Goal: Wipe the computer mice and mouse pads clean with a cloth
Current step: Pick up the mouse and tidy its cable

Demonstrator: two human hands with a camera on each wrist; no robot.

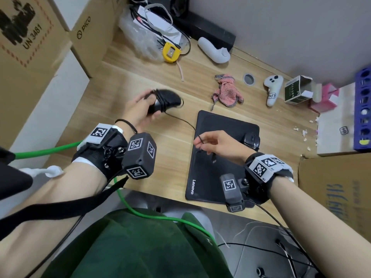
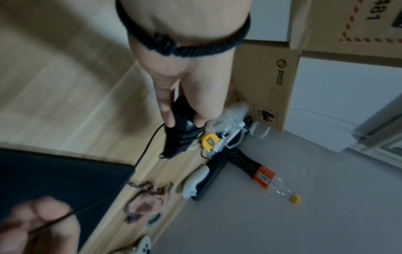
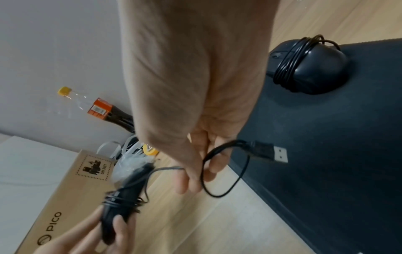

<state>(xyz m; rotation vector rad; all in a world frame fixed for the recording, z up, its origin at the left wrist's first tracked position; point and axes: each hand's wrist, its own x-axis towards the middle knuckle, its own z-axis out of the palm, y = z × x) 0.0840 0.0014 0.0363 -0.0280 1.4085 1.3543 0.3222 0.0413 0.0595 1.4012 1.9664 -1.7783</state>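
Note:
My left hand (image 1: 140, 107) grips a black wired mouse (image 1: 165, 100) above the wooden desk, with part of its cable wound round the body (image 3: 121, 201). The loose cable (image 1: 180, 120) runs over to my right hand (image 1: 208, 142), which pinches it near the USB plug (image 3: 269, 153) above the black Lenovo mouse pad (image 1: 216, 177). A second black mouse (image 3: 313, 67) with its cable wrapped round it sits on the pad's far right corner. A crumpled pink cloth (image 1: 227, 92) lies on the desk beyond the pad, apart from both hands.
Cardboard boxes (image 1: 90, 35) stand at the left. At the back of the desk lie a plastic bag of cables (image 1: 144, 37), a yellow tape measure (image 1: 170, 53) and two white controllers (image 1: 272, 87). A small green carton (image 1: 297, 89) and a blue rack (image 1: 363, 111) stand at the right.

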